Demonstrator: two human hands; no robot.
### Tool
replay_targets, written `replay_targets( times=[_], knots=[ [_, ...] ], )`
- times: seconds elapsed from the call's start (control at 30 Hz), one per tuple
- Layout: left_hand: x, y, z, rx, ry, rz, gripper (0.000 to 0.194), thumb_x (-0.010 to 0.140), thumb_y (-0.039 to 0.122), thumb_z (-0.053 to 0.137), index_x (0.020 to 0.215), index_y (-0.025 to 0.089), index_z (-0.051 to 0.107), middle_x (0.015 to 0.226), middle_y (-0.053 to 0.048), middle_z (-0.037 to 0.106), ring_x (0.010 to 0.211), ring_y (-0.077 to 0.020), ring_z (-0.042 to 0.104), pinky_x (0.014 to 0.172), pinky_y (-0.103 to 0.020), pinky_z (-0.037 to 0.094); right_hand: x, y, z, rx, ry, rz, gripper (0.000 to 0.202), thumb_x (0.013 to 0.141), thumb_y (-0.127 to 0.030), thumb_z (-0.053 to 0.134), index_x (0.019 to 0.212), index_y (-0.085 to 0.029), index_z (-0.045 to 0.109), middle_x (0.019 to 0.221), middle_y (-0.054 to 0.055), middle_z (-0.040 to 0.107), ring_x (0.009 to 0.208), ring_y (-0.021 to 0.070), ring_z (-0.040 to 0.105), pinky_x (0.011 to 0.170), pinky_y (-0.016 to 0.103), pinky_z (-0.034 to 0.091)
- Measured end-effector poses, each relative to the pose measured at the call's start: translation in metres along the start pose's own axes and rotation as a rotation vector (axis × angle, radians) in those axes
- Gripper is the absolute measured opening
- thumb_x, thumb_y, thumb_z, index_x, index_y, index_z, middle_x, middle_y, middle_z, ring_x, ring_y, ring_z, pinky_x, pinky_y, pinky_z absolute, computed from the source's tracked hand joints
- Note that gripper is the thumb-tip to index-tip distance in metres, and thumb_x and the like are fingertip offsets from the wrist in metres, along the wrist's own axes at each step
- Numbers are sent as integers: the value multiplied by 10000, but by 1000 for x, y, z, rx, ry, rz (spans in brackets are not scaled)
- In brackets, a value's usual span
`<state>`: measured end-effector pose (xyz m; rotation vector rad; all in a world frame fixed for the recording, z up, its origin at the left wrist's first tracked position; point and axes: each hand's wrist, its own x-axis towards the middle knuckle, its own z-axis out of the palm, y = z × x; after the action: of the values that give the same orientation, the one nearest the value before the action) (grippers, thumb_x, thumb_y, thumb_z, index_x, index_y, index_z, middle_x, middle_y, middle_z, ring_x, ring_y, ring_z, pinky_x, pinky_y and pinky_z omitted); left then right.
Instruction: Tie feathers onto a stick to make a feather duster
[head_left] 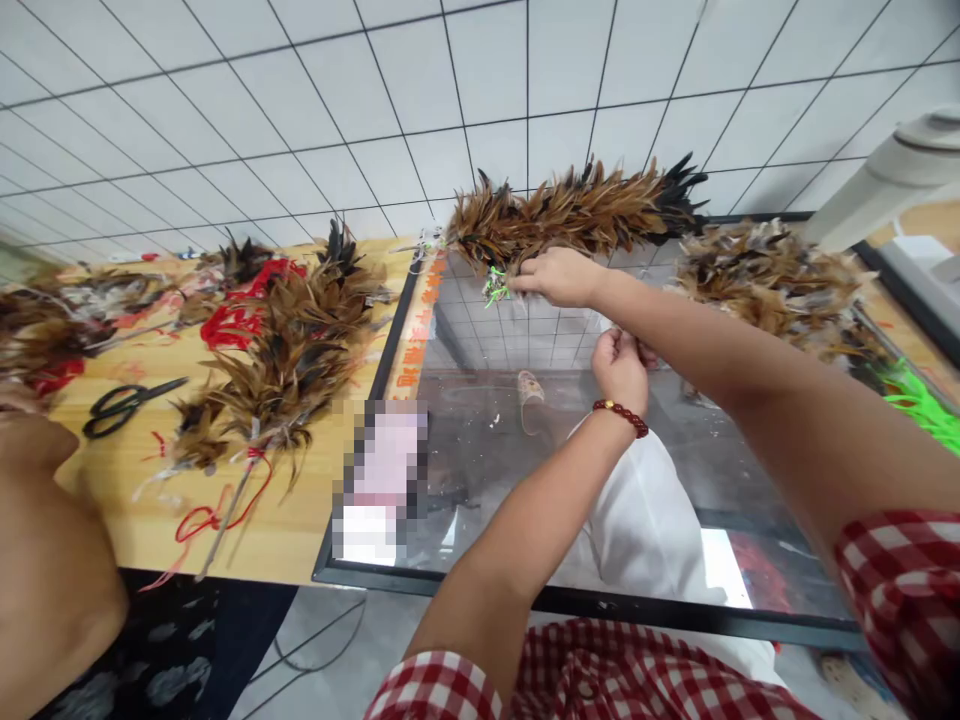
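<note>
My right hand (pixel 559 277) reaches across above my left arm, its fingertips pinched at a small tangle of bright green string (pixel 496 287). My left hand (pixel 621 362), with a dark red bead bracelet at the wrist, is closed over the glass tabletop (pixel 480 440); whatever its fingers hold is hidden. Just behind my right hand lies a long brown feather duster (pixel 570 215) with black feathers at its right end. To the right of my hands is a heap of loose brown feathers (pixel 757 285), partly behind my right forearm.
On the wooden table (pixel 300 540) to the left lie another feather duster (pixel 277 350) with red cord, black scissors (pixel 135 405) and red material (pixel 236 310). Another person's arm (pixel 52 520) enters at far left. More green string (pixel 922 400) and a pale post (pixel 877 180) are at right.
</note>
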<state>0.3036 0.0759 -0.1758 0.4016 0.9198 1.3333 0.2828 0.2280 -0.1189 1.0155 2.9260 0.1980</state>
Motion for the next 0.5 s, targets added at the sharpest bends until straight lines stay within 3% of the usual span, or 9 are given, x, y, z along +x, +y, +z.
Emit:
replay_targets(
  times=[0.1,0.17,0.27,0.4,0.5],
  knots=[
    [0,0,-1,-14,20,3,192,971,320,605,840,198,534,581,65,489,505,-65,464,586,-210,392,2,-11,-6,-6,-75,-45,400,949,-121,464,1232,-256,712,1244,71,688,1054,232,639,875,357,397],
    [1,1,-2,2,-1,12,203,968,349,612,851,190,566,619,46,538,527,-67,483,597,-215,404,-10,-11,-15,59,0,42,349,943,-129,480,1163,-222,734,1275,73,673,1096,236,633,873,349,419],
    [2,1,-3,47,-45,22,214,971,365,605,881,172,629,700,9,622,549,-64,503,603,-217,418,-56,7,-36,239,322,244,279,974,-228,510,1110,-205,753,1288,81,663,1145,235,626,877,351,470],
    [2,3,-1,202,-76,32,177,955,336,633,928,170,689,782,-10,657,598,-70,549,608,-206,448,-153,35,-55,531,755,584,366,1013,-469,513,1053,-200,758,970,91,739,765,126,651,703,333,466],
    [-4,9,2,394,7,242,127,900,239,701,1016,197,731,1083,-64,696,935,-138,669,804,-234,534,-212,22,-49,665,954,861,405,1043,-458,453,1030,-169,736,796,75,708,611,90,580,629,314,440]
  ],
)
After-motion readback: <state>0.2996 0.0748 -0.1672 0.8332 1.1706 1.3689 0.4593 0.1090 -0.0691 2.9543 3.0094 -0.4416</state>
